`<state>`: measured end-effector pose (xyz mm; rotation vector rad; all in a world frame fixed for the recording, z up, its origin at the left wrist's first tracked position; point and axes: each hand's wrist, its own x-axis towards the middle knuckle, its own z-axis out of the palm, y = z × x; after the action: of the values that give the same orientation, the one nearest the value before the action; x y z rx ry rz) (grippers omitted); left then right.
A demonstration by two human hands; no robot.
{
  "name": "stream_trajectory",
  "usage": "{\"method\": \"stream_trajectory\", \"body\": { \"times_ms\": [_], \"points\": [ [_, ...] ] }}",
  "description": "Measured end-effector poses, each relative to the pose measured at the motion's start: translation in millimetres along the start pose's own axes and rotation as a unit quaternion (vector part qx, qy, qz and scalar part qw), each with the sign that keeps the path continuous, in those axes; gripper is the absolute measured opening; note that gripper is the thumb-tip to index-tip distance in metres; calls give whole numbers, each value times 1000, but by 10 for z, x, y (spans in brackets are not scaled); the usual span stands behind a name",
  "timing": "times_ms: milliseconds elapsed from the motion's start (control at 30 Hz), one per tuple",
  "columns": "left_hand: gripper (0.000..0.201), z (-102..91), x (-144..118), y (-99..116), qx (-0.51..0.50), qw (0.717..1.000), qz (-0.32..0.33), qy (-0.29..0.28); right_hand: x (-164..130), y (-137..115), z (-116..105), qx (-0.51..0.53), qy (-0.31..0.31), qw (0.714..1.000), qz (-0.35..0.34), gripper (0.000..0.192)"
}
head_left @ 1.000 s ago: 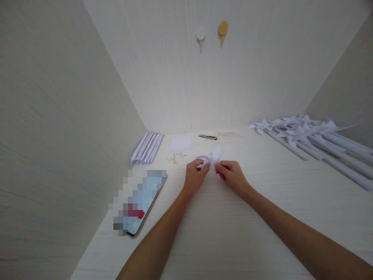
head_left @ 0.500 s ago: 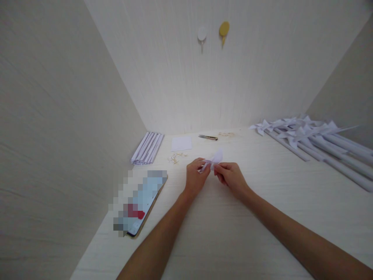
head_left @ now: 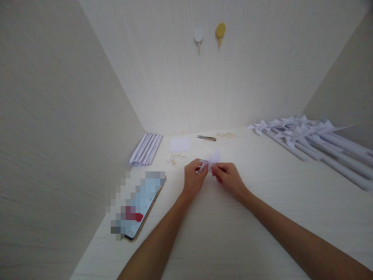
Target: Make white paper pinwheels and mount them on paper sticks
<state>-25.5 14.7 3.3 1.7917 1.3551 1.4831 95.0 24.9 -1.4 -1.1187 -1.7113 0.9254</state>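
A small folded white paper pinwheel [head_left: 215, 156] is held just above the white table, in the middle of the view. My left hand [head_left: 194, 175] is closed around its left side, thumb on the near face. On its right side, the fingertips of my right hand [head_left: 225, 175] pinch together near the pinwheel's centre. Whether the right fingers also hold something small there is hidden. Beyond my left hand lie several small pale bits [head_left: 175, 158], too small to make out clearly.
Rolled paper sticks [head_left: 145, 149] lie at the left, with square paper [head_left: 180, 144] beside them. Thread snips [head_left: 206, 137] and thin pale pieces [head_left: 225, 135] lie near the back wall. A phone [head_left: 145, 206] rests left of my forearm. Finished pinwheels on sticks [head_left: 317, 136] pile up at right.
The view has shifted slightly. My right fingertips sit a little closer to the left thumb at the pinwheel's centre. Both hands keep hold in nearly the same place.
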Motion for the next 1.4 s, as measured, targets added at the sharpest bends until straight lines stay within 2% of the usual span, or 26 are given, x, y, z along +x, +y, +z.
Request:
{"method": "stream_trajectory", "body": {
  "times_ms": [100, 267, 367, 467, 533, 567, 633, 700, 767, 867, 1100, 1300, 1400],
  "points": [
    [14, -4, 0, 10, 6, 1000, -6, 4, 28, 35, 19, 145, -34, 986, 73, 29],
    [14, 3, -7, 6, 2, 1000, -9, 0, 35, 55, 7, 182, -35, 979, 90, 29],
    [13, 8, -6, -14, 0, 1000, -9, -4, 25, 38, -23, 135, -33, 987, 78, 29],
    [13, 10, 1, -29, 0, 1000, 0, -14, 0, -2, -53, -6, 6, 1000, -12, 28],
    [13, 8, 6, -28, 5, 1000, 7, -19, -16, -26, -62, -93, 40, 992, -75, 26],
    [13, 5, 7, -26, 9, 1000, 10, -20, -19, -32, -62, -110, 48, 989, -84, 26],
    [14, -1, 9, -20, 13, 1000, 11, -17, -14, -29, -58, -73, 22, 996, -46, 27],
    [14, -7, 8, -20, 11, 1000, 9, -16, 6, -13, -57, 23, -28, 999, 32, 29],
    [14, -10, 6, -25, 2, 1000, 6, -17, 31, 0, -67, 115, -66, 986, 99, 28],
    [14, -13, 2, -28, -10, 1000, 5, -23, 56, -11, -102, 182, -86, 969, 145, 26],
    [15, -16, 0, -8, -12, 999, -1, -34, 60, -26, -134, 207, -94, 962, 153, 26],
    [14, -8, 5, -13, 31, 998, -54, 4, 50, 38, -92, 179, -89, 973, 117, 26],
    [13, -8, 5, -10, 21, 997, -69, -2, 54, 42, -95, 181, -89, 972, 122, 26]
  ]
}}
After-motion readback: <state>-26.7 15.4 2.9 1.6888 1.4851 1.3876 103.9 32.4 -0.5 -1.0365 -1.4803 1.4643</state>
